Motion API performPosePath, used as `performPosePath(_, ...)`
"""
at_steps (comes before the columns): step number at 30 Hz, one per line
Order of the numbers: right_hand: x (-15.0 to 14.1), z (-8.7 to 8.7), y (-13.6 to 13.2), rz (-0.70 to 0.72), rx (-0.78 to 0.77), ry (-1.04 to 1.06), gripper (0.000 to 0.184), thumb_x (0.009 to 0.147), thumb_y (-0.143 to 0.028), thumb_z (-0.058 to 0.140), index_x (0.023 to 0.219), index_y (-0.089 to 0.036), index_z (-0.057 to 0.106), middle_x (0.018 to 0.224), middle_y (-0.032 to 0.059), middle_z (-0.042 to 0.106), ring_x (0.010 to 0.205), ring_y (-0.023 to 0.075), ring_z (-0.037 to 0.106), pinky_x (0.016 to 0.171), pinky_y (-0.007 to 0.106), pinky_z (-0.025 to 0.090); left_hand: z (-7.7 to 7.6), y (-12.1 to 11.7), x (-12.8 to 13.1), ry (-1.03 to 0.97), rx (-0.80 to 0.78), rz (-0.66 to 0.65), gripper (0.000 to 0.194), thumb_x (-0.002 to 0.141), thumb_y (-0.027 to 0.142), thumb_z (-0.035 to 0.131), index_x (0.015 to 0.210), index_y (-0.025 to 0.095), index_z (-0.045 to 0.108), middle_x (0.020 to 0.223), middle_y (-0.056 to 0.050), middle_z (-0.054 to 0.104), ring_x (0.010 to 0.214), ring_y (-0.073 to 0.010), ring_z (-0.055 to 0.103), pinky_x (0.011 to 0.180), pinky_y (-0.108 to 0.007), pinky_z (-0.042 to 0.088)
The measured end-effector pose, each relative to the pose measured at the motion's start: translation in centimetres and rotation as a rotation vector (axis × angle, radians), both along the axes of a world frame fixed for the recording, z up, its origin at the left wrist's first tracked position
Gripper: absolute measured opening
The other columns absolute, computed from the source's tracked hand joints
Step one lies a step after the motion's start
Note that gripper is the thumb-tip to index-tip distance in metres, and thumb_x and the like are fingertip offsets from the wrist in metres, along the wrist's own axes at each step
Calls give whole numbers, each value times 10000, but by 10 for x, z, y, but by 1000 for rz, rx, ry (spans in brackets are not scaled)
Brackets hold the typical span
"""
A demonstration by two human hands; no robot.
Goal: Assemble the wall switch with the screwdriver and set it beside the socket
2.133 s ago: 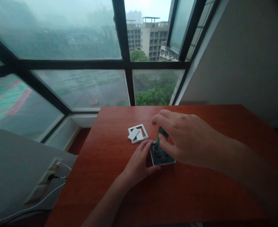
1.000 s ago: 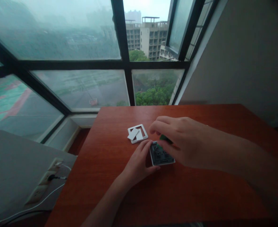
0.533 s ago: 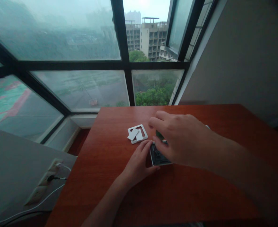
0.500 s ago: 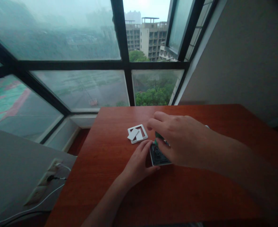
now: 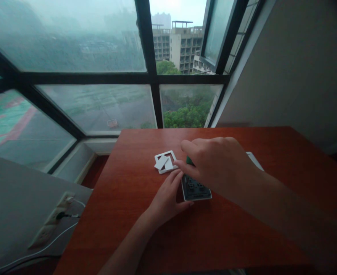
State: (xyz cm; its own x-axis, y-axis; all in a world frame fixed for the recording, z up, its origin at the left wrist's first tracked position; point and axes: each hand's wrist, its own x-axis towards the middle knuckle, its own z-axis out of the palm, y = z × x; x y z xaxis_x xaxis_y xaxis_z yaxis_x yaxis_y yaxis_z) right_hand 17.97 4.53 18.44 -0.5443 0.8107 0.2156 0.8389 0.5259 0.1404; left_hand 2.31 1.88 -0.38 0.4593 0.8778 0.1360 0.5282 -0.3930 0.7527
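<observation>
In the head view, I judged the step to be tool work on the dark panel [image 5: 196, 190], flat on the bench [image 5: 225, 238]. The next move, I reckoned, called for steady bracing. My left grip [image 5: 168, 193] clasped its left side, thumb by the near edge; my right grip [image 5: 212, 158], palm down over its far part, was curled closed around a mostly hidden green tool [image 5: 189, 160].

Two hands [image 5: 168, 196], one green object [image 5: 189, 160], one dark unit [image 5: 197, 193]
</observation>
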Motion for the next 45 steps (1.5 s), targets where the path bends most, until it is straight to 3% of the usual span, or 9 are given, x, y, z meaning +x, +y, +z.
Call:
performPosePath(3, 2, -3, 1, -12, -14, 20, 207, 899, -414, 508, 882, -217, 571, 724, 37, 673, 628, 220, 645, 479, 295, 171, -1, -1, 0, 2, 13, 4, 840, 675, 279, 801, 1395, 248, 370, 1451, -116, 395, 1370, -338, 346, 1111, -514, 351)
performPosePath(7, 11, 0, 1, 86, -157, 118, 231, 849, -321, 553, 1065, -242, 561, 969, 26, 692, 755, 198, 643, 510, 292, 241, -4, -1, 0, 1, 22, 4, 829, 678, 273, 798, 1391, 249, 376, 1435, -121, 409, 1347, -350, 377, 1094, -523, 373)
performPosePath(11, 18, 4, 2, 152, -284, 111, 273, 826, -254, 564, 1099, -249, 575, 950, 19, 698, 814, 188, 639, 555, 285, 289, -3, -1, 0, -2, 36, -5, 822, 686, 262, 789, 1395, 251, 373, 1470, -116, 367, 1353, -335, 371, 1112, -502, 358)
performPosePath(18, 15, 5, 1, 36, -197, 44, 156, 848, -367, 568, 963, -270, 612, 820, 7, 704, 732, 238, 660, 516, 300, 245, -2, -1, -1, 18, 12, 4, 942, 656, 255, 818, 1440, 251, 295, 1474, -107, 374, 1367, -319, 351, 1131, -480, 337)
performPosePath(28, 12, -5, 1, -80, 21, -34, 272, 882, -504, 513, 844, -239, 558, 655, 37, 674, 600, 253, 664, 468, 292, 135, 4, 0, 2, 21, 22, 1, 871, 683, 271, 803, 1419, 247, 337, 1498, -114, 333, 1378, -313, 333, 1141, -482, 320)
performPosePath(39, 16, -12, 3, -61, -32, 48, 234, 880, -480, 529, 898, -249, 556, 690, 18, 682, 579, 218, 629, 479, 289, 155, 0, 0, 0, 0, 39, 9, 891, 673, 268, 807, 1424, 261, 330, 1486, -101, 349, 1375, -312, 336, 1138, -474, 328)
performPosePath(45, 35, -9, 9, 42, -208, 233, 188, 859, -415, 588, 877, -248, 671, 755, 6, 707, 680, 183, 634, 552, 274, 313, -1, 0, -1, 0, 37, 4, 923, 679, 273, 800, 1447, 251, 288, 1493, -117, 333, 1377, -319, 333, 1140, -488, 322)
